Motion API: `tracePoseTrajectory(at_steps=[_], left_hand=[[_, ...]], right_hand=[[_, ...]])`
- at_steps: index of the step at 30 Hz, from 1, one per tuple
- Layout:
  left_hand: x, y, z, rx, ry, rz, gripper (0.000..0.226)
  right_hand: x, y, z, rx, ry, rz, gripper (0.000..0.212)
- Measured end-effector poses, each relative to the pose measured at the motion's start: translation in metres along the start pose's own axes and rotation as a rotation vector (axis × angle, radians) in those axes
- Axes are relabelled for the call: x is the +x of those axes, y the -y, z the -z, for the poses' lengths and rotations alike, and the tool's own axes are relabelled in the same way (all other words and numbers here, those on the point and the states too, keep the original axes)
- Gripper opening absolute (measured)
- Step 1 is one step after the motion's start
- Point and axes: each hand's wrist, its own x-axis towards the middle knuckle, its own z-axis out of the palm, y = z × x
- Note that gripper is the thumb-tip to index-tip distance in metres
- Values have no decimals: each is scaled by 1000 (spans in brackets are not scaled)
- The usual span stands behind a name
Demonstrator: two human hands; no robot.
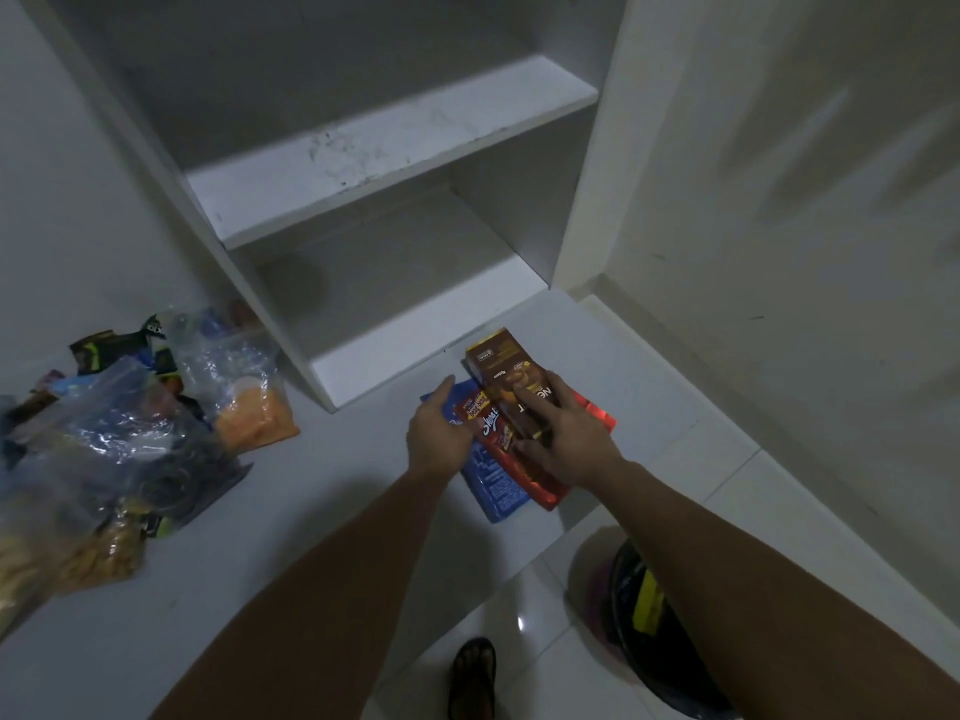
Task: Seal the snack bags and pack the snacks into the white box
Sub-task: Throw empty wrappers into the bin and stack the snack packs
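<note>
Right grip (566,439), centre-right of frame, lay w/ fingers spread over the brown snack box (506,381), thumb round its near side, so it had hold of the box from above; left grip (439,431), just left of it, had straight fingers pressed along the left edge of the blue packet (491,485), holding nothing closed. The stack sat mid-frame on the white surface (322,511): brown box on top, a red packet (498,433) under it, another red packet (597,413) poking out at right, blue packet lowest. Risks, as I judged them: stack looked loose and skewed, so lifting it as one could let the glossy packets slide out, esp. the bottom blue one, which was only steadied at one edge; it also sat near the surface's front edge, floor tiles (519,615) below, so a slip could drop things. Containers: the white shelf unit (395,142), upper centre, showed nothing on either shelf; whether this was the task's white box, couldn't tell. Clear zip bags at left: one (249,387) held orange snacks, a bigger one (93,511) at lower left held yellowish snacks plus dark wrappers; whether their seals were closed, couldn't tell. A dark round bin-like thing (654,615) at lower right, contents unclear.
</note>
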Motion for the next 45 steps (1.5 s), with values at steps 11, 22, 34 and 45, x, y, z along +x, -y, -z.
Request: tracePoseTrajectory(at_steps=[11,22,34,45], left_hand=[[-6,-35,-19,169,-31,-36,35],[-77,-127,-115,222,158,-314,30],[-149,-36,-287,403,421,-287,29],[-124,141,-376,564,524,-205,27]], right_hand=[[-28,-23,38,97,-148,-65,70],[-134,-121,99,111,-366,-307,71],[-268,-270,0,209,-245,-677,73],[-278,-367,-183,369,-117,-804,72]])
